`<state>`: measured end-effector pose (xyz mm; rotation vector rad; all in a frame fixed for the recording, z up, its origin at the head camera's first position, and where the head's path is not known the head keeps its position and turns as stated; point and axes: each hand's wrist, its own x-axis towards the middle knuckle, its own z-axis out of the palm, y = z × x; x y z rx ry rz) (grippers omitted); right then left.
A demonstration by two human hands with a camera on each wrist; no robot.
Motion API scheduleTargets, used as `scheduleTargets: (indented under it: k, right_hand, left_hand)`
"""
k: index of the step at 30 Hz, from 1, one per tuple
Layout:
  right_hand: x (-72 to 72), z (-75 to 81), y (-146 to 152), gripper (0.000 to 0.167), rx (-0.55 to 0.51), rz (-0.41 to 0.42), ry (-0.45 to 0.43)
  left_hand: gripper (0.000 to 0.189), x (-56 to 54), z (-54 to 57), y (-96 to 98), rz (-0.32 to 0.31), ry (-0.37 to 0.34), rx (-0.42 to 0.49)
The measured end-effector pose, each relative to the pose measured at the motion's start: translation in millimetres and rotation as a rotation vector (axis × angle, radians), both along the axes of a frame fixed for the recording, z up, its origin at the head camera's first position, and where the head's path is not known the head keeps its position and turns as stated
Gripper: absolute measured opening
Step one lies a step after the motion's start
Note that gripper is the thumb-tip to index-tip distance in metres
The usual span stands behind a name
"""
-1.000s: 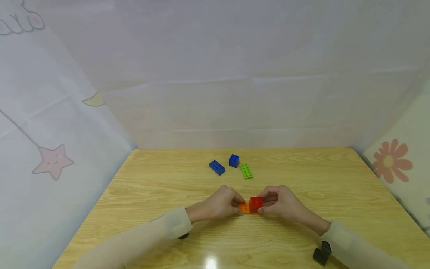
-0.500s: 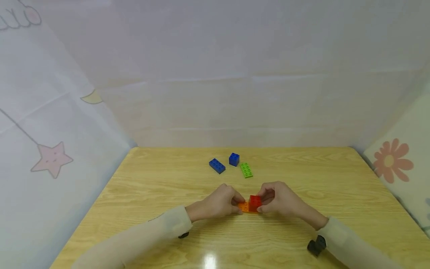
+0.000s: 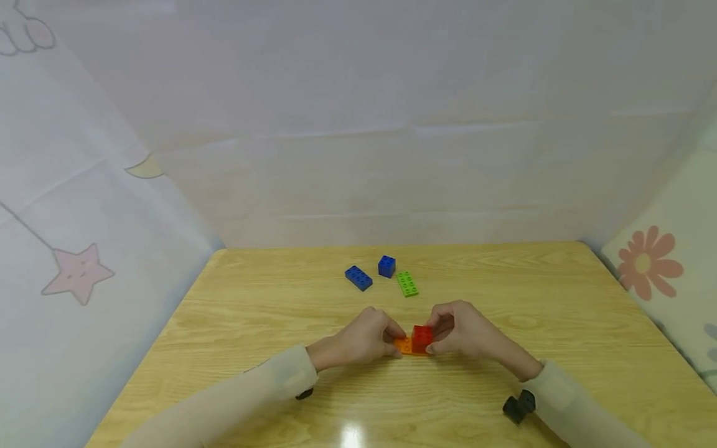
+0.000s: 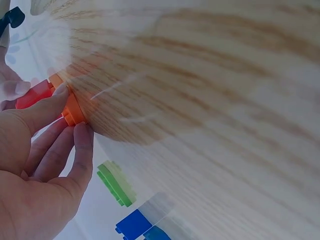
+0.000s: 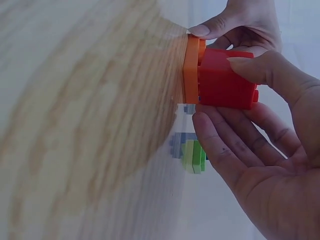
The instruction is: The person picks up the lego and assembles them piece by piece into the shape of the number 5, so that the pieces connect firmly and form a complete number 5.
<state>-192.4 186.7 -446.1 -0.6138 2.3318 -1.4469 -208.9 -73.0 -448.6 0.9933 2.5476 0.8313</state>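
A flat orange toy brick (image 3: 401,346) lies on the wooden table in front of me. My left hand (image 3: 361,336) pinches its left end between thumb and fingers. A red cube-shaped brick (image 3: 422,339) sits over the orange brick's right end, studs up. My right hand (image 3: 467,330) grips the red brick, with the thumb on its near side and the fingers at the far side. In the right wrist view the red brick (image 5: 225,80) stands against the studs of the orange piece (image 5: 190,70); whether it is pressed fully down I cannot tell.
Beyond the hands lie a long blue brick (image 3: 358,278), a blue cube-shaped brick (image 3: 386,266) and a flat green brick (image 3: 407,284). The wooden table (image 3: 269,280) ends at a pale cloth backdrop (image 3: 347,155).
Both hands keep the same hold on the two bricks. The right wrist and forearm have shifted a little left and up. The whole head view has drifted slightly.
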Motion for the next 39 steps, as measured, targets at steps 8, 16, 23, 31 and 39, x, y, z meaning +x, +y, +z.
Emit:
scheduleTargets:
  k: [8, 16, 23, 31, 39]
  right_hand:
    - [-1.5, 0.4, 0.5, 0.023, 0.023, 0.006, -0.001]
    - [-5.0, 2.7, -0.2, 0.022, 0.082, -0.014, 0.026]
    - [-8.0, 3.7, -3.2, 0.025, 0.116, -0.005, 0.029]
    - [-7.2, 4.7, -8.0, 0.025, 0.108, 0.0, 0.029]
    - [-4.2, 4.8, -5.2, 0.024, 0.108, -0.024, 0.024]
  left_hand:
    - [0.03, -0.1, 1.1, 0.6, 0.002, 0.0, -0.008]
    - [0.03, -2.0, 2.3, 3.7, -0.008, -0.009, -0.012]
    - [0.03, -0.8, -0.9, 1.8, 0.023, -0.021, 0.007]
    - [0.029, 0.8, 1.2, -1.4, 0.03, -0.015, 0.002]
    - [0.029, -1.3, -0.4, 2.0, 0.022, -0.02, 0.011]
